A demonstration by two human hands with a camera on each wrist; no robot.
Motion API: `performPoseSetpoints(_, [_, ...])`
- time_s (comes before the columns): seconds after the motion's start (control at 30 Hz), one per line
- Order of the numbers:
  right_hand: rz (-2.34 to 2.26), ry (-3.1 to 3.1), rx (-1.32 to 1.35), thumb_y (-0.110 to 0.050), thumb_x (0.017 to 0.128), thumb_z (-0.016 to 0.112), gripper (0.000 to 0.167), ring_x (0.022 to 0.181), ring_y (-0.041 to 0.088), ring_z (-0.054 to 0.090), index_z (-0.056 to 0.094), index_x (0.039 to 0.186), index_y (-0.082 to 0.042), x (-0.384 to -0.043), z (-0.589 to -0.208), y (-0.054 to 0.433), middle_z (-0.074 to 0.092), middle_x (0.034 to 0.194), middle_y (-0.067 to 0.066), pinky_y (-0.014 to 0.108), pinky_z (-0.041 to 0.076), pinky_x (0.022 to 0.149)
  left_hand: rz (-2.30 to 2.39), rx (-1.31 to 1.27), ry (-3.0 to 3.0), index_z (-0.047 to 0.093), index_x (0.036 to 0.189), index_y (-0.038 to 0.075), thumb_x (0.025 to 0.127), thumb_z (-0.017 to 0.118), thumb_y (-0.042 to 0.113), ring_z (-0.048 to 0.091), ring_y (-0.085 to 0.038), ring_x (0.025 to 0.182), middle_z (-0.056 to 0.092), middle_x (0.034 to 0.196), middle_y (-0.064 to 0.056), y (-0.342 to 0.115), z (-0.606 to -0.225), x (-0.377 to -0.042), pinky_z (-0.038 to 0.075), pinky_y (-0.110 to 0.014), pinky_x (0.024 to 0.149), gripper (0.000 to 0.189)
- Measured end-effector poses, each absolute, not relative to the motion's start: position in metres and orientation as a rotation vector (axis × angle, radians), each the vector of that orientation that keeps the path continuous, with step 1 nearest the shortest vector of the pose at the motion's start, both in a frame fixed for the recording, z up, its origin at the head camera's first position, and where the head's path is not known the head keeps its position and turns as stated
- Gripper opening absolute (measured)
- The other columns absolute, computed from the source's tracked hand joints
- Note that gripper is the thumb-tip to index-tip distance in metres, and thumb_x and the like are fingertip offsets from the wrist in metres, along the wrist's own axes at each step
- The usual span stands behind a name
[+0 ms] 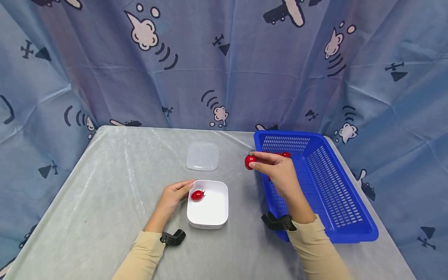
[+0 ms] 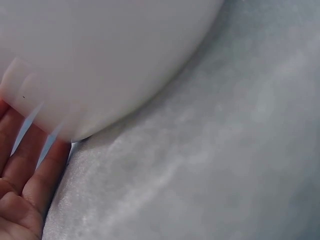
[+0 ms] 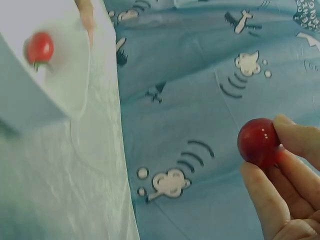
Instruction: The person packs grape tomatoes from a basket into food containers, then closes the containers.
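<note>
Presently we note the right hand (image 1: pixel 276 170) pinching a tomato (image 1: pixel 249 161) beside the basket (image 1: pixel 334 186)'s left edge — smooth skin may slip; the left hand (image 1: pixel 174 195), straight-fingered, touches the box (image 1: pixel 209 212).

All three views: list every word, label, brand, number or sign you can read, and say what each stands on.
No text can be read for certain.
White box, near side in the head view: a faint marking, too small to read.
Blue curtain, top right corner of the right wrist view: dark lettering, too blurred to read.
</note>
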State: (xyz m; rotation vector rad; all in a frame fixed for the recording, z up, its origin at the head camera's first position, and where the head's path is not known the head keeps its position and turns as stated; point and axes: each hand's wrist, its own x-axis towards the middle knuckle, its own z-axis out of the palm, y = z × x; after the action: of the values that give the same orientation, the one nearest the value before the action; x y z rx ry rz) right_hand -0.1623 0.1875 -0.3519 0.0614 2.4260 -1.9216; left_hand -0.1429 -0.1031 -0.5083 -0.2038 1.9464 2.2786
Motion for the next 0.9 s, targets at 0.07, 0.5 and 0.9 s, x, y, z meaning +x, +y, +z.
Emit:
performPoseSetpoints(0.07, [-1.95,2.391,0.055,-0.01,0.084,0.079,0.045,0.09,0.002,0.07,0.066,0.125,0.005,-0.16,-0.353,0.181,0.074,0.096,-0.015,0.017,0.056,0.083,2.272,-0.189,1.955,0.065,0.124,-0.008,0.094,0.067,0.011,0.068,0.0,0.098,0.074,0.115,-0.004,-0.103,-0.508,-0.143,0.055,-0.02,0.089,0.036])
performPoseSetpoints(0.5, [-1.921,2.422,0.077,-0.01,0.08,0.082,0.035,0.099,0.01,0.069,0.075,0.114,-0.004,-0.141,-0.362,0.137,0.074,0.114,0.012,0.021,0.055,0.078,2.268,-0.212,1.954,0.065,0.123,-0.009,0.093,0.068,0.013,0.069,0.0,0.096,0.074,0.116,-0.005,-0.102,-0.508,-0.143,0.055,-0.02,0.088,0.037])
performPoseSetpoints(0.9, [-1.834,2.425,0.113,-0.013,0.078,0.084,0.029,0.099,0.023,0.069,0.078,0.106,-0.005,-0.136,-0.395,0.102,0.076,0.106,0.014,0.024,0.056,0.077,2.244,-0.214,1.968,0.067,0.123,-0.005,0.094,0.068,0.016,0.069,-0.001,0.097,0.071,0.122,-0.011,-0.103,-0.506,-0.144,0.055,-0.021,0.089,0.036])
